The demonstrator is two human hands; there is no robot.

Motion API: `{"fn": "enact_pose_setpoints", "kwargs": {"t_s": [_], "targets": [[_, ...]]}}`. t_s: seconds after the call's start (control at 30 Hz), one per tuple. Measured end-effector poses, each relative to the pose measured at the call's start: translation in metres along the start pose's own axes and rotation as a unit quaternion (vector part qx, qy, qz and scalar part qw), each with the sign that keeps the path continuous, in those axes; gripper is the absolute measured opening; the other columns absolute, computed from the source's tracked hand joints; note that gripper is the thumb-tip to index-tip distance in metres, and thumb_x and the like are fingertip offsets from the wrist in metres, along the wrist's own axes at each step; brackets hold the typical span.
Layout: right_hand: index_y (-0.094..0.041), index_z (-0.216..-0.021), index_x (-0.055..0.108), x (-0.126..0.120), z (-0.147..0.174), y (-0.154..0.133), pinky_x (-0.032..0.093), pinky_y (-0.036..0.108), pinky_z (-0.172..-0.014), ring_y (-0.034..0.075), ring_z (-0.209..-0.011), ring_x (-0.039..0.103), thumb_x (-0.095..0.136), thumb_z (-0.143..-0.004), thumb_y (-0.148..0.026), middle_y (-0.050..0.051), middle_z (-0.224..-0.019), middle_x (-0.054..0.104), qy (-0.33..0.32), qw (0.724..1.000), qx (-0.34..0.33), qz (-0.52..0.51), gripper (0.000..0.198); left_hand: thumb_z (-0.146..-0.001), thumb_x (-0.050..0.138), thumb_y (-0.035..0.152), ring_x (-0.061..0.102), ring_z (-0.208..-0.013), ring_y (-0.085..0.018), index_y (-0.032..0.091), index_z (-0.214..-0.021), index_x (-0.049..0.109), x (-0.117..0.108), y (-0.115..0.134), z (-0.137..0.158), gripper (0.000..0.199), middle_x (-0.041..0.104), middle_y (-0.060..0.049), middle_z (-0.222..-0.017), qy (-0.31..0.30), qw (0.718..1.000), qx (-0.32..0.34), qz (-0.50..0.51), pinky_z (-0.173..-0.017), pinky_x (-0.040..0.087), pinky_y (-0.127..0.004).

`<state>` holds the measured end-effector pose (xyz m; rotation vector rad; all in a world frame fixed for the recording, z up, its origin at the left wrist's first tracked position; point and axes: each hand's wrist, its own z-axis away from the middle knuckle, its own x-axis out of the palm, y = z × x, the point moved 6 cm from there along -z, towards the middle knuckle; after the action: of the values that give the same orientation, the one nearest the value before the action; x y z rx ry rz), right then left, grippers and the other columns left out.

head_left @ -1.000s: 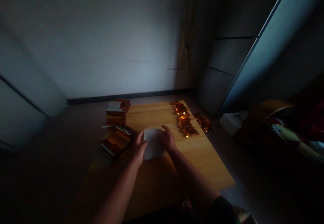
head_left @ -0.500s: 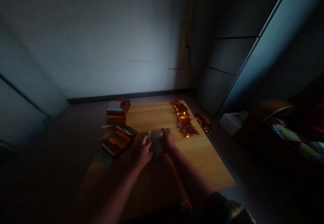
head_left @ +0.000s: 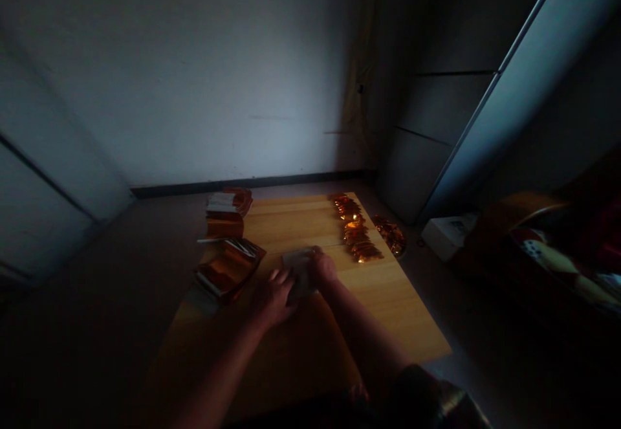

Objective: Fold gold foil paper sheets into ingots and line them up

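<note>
A pale, whitish sheet of paper [head_left: 297,261] is between my hands at the middle of the wooden table [head_left: 291,225]. My left hand [head_left: 275,296] has its fingers closed at the lower left edge of the sheet. On the other side, my right hand [head_left: 323,268] grips the sheet's right edge with curled fingers. Dim light blurs the fingertips. To the left lies a stack of shiny copper-coloured foil sheets [head_left: 228,270] with white edges showing. Behind it are more foil sheets [head_left: 226,226] and a fanned bundle of white and copper sheets [head_left: 228,201].
Along the table's right edge runs a row of folded, glittering foil pieces [head_left: 356,231]. Beyond that edge, lower down, a pile of similar foil pieces [head_left: 391,235] glints. A white box [head_left: 444,235] stands near the cabinet [head_left: 417,164]. A wall [head_left: 242,92] rises behind the table.
My left hand has moved slightly down and lies flatter at the sheet's edge. The sheet appears lower and more tilted. My right hand has hardly moved.
</note>
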<state>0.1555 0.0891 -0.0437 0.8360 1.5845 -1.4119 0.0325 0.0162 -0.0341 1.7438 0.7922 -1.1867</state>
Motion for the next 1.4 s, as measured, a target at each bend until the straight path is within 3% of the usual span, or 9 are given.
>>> {"fn": "enact_pose_setpoints", "kwargs": {"t_s": [0.17, 0.37, 0.6, 0.73, 0.9, 1.03, 1.1, 1.3, 1.4], "targets": [[-0.016, -0.106, 0.068, -0.005, -0.001, 0.006, 0.047, 0.023, -0.085, 0.016, -0.095, 0.064, 0.049, -0.078, -0.007, 0.01, -0.12, 0.062, 0.009, 0.999, 0.004, -0.045, 0.035, -0.083, 0.051, 0.032, 0.053, -0.105, -0.025, 0.02, -0.105, 0.065, 0.004, 0.0, 0.005, 0.029, 0.062, -0.011, -0.113, 0.038, 0.998, 0.057, 0.012, -0.091, 0.045, -0.041], [-0.015, -0.101, 0.069, -0.009, 0.001, 0.017, 0.048, 0.022, -0.085, 0.016, -0.094, 0.063, 0.052, -0.068, -0.003, 0.007, -0.116, 0.064, 0.03, 0.995, -0.011, -0.1, 0.038, -0.075, 0.06, 0.052, 0.053, -0.103, -0.027, 0.019, -0.116, 0.06, 0.005, 0.0, 0.004, 0.052, 0.06, -0.012, -0.116, 0.048, 0.992, 0.108, 0.032, -0.088, 0.046, -0.043], [-0.012, -0.105, 0.067, -0.015, 0.009, 0.023, 0.047, 0.024, -0.086, 0.018, -0.095, 0.063, 0.052, -0.068, -0.002, 0.012, -0.12, 0.062, 0.039, 0.99, 0.004, -0.136, 0.041, -0.08, 0.056, 0.034, 0.053, -0.1, -0.026, 0.021, -0.108, 0.064, 0.003, 0.009, -0.001, 0.032, 0.061, -0.01, -0.112, 0.033, 0.993, 0.111, 0.007, -0.086, 0.046, -0.042], [-0.015, -0.099, 0.07, -0.017, 0.015, 0.027, 0.048, 0.025, -0.086, 0.018, -0.098, 0.063, 0.059, -0.076, -0.015, 0.012, -0.126, 0.059, 0.042, 0.989, -0.009, -0.142, 0.025, -0.082, 0.051, 0.025, 0.053, -0.104, -0.025, 0.019, -0.091, 0.067, 0.002, 0.014, -0.007, 0.019, 0.062, -0.01, -0.112, 0.052, 0.991, 0.121, 0.029, -0.091, 0.046, -0.041], [-0.018, -0.101, 0.069, -0.03, 0.04, 0.042, 0.045, 0.033, -0.093, 0.021, -0.107, 0.059, 0.055, -0.085, -0.044, 0.012, -0.115, 0.064, 0.071, 0.974, -0.14, -0.164, 0.033, -0.083, 0.051, 0.024, 0.06, -0.095, -0.021, 0.018, -0.084, 0.068, 0.007, 0.01, -0.012, 0.018, 0.068, -0.009, -0.1, 0.084, 0.987, 0.112, 0.077, -0.086, 0.049, -0.037], [-0.019, -0.118, 0.062, -0.037, 0.062, 0.052, 0.044, 0.038, -0.095, 0.024, -0.113, 0.054, 0.064, -0.076, -0.053, 0.011, -0.121, 0.061, 0.03, 0.94, -0.253, -0.228, 0.054, -0.084, 0.05, 0.028, 0.063, -0.095, -0.02, 0.02, -0.083, 0.07, 0.009, 0.003, -0.013, 0.021, 0.07, -0.008, -0.102, 0.099, 0.983, 0.102, 0.117, -0.087, 0.05, -0.035], [-0.019, -0.119, 0.06, -0.034, 0.062, 0.056, 0.046, 0.036, -0.091, 0.023, -0.108, 0.057, 0.063, -0.077, -0.049, 0.01, -0.117, 0.063, 0.016, 0.94, -0.24, -0.241, 0.051, -0.085, 0.049, 0.03, 0.064, -0.092, -0.02, 0.019, -0.084, 0.07, 0.009, -0.002, -0.016, 0.024, 0.071, -0.008, -0.097, 0.097, 0.982, 0.079, 0.143, -0.085, 0.05, -0.034], [-0.018, -0.087, 0.066, -0.027, 0.035, 0.048, 0.043, 0.021, -0.064, 0.014, -0.074, 0.062, 0.044, -0.091, -0.03, 0.005, -0.082, 0.069, 0.07, 0.978, -0.077, -0.182, 0.025, -0.082, 0.052, 0.036, 0.066, -0.078, -0.018, 0.019, -0.089, 0.066, 0.022, -0.021, -0.034, 0.024, 0.071, -0.004, -0.084, 0.056, 0.971, -0.059, 0.224, -0.073, 0.052, -0.03], [-0.017, -0.082, 0.062, -0.026, 0.022, 0.035, 0.034, 0.019, -0.054, 0.011, -0.061, 0.058, 0.041, -0.093, -0.03, 0.003, -0.072, 0.066, 0.092, 0.993, -0.016, -0.078, 0.026, -0.075, 0.06, 0.029, 0.064, -0.096, -0.019, 0.019, -0.111, 0.057, 0.021, -0.032, -0.04, 0.037, 0.068, -0.005, -0.104, 0.138, 0.955, -0.123, 0.232, -0.085, 0.051, -0.032]]}}
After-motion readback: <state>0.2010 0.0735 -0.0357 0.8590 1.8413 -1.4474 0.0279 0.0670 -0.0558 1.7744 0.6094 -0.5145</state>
